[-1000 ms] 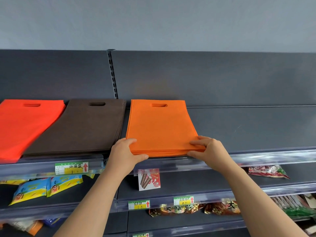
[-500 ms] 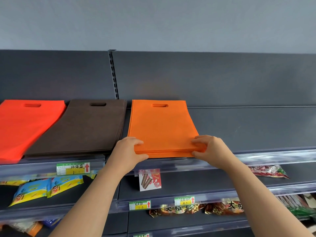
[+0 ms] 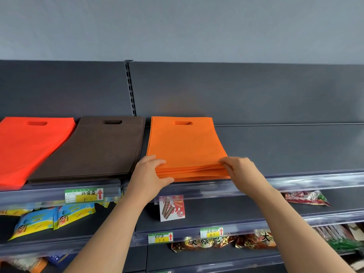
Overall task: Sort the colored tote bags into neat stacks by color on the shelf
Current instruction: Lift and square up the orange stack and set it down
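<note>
**Both hands on the orange stack at the shelf's front edge**

Nearest, two bare forearms rise from the bottom edge, which cuts them off below the elbow. Beneath them the lower shelves hold goods that are hard to read: blue-and-yellow snack packets (image 3: 53,217) on the left, a hanging wafer card (image 3: 171,208) partly behind the left wrist, a red-and-green packet (image 3: 307,198) on the right, and glossy brown packets (image 3: 216,243) lower down, half hidden by the shelf rail.

The left hand (image 3: 149,174) grips the near left corner of the orange stack (image 3: 185,146), fingers on top and thumb under its front edge. The right hand (image 3: 240,170) pinches the near right corner, fingers curled over the top; its thumb is hidden. The layers fan slightly apart at the front.

The orange stack lies flat on the top shelf (image 3: 295,150), handle cut-outs at the far end. Just beside it on the left lies the brown stack (image 3: 98,148), then the red stack (image 3: 29,146), whose left side is cut off by the frame and whose near end is blurred. A green-and-yellow price label (image 3: 84,195) sits in the clear rail below the brown stack.

The shelf is dark grey metal. Behind it stand a matching back panel (image 3: 236,91) and a slotted upright (image 3: 131,89), with a pale grey wall (image 3: 177,26) above.
</note>
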Tool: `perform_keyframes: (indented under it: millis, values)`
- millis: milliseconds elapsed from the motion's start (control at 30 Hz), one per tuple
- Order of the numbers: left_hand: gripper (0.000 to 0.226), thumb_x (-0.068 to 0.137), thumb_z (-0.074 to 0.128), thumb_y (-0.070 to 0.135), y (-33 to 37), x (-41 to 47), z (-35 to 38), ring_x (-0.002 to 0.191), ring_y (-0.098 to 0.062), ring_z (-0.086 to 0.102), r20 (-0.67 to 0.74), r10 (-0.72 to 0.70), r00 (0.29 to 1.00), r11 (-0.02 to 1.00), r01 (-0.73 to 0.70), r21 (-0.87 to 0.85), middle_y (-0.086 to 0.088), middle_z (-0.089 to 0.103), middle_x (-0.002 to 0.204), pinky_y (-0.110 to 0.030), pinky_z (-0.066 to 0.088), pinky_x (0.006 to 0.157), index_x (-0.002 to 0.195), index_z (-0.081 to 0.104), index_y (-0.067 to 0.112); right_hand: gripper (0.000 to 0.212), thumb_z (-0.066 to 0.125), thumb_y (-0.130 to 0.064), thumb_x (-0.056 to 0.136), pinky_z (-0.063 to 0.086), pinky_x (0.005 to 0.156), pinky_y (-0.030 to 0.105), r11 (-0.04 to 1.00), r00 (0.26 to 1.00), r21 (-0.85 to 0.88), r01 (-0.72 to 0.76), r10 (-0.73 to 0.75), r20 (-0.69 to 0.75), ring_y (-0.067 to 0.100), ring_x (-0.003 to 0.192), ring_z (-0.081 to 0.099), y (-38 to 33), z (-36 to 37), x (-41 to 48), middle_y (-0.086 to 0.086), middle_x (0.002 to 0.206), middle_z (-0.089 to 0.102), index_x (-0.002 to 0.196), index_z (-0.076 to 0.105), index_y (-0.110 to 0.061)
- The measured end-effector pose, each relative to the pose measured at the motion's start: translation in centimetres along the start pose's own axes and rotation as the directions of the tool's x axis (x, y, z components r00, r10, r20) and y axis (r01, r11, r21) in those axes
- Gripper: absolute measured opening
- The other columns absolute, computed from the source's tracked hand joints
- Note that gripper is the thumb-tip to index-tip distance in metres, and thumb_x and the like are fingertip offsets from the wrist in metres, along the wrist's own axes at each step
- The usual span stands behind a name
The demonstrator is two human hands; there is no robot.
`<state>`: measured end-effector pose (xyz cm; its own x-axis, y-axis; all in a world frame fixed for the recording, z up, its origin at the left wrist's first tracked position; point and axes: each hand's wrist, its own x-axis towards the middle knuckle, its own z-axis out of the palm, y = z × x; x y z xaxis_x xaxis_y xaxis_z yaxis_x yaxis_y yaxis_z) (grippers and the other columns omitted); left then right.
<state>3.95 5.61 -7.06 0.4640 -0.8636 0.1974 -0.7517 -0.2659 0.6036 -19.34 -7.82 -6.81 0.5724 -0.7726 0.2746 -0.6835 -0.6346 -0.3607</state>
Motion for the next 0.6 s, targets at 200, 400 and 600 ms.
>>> perform_keyframes:
  millis: [200, 400, 600]
  values:
    - [0.059, 0.072, 0.078, 0.041, -0.2, 0.1, 0.0, 0.137, -0.017, 0.030, -0.022, -0.017, 1.000, 1.000, 0.018, 0.012, 0.004, 0.033, 0.150, -0.038, 0.029, 0.110, 0.126, 0.059, 0.025, 0.022, 0.051, -0.014, 0.096, 0.052, 0.077, 0.033, 0.998, 0.998, 0.011, 0.063, -0.063, -0.006, 0.027, 0.086, 0.065, -0.1, -0.3, -0.9, 0.005, 0.099, 0.070, 0.110, 0.068, -0.014]
    - [0.073, 0.069, 0.078, 0.048, -0.5, -0.4, 0.1, 0.138, -0.018, 0.027, 0.035, -0.036, 0.999, 0.999, 0.036, 0.003, 0.002, 0.027, 0.153, -0.039, 0.027, 0.111, 0.133, 0.052, 0.027, 0.043, 0.062, -0.040, 0.088, 0.043, 0.097, 0.025, 0.996, 0.988, 0.088, -0.008, -0.006, 0.156, 0.015, 0.112, 0.057, -0.2, -0.4, -2.1, -0.006, 0.137, 0.049, 0.126, 0.060, -0.019]
    - [0.056, 0.072, 0.079, 0.040, -0.6, -0.9, 0.0, 0.136, -0.019, 0.034, -0.009, -0.054, 0.999, 0.998, 0.053, -0.038, 0.001, 0.032, 0.151, -0.036, 0.031, 0.109, 0.124, 0.061, 0.026, 0.033, 0.062, -0.031, 0.089, 0.044, 0.095, 0.028, 0.995, 0.989, 0.093, -0.019, 0.005, 0.149, 0.025, 0.108, 0.060, 0.4, -0.2, -1.7, 0.012, 0.135, 0.053, 0.119, 0.066, -0.017]
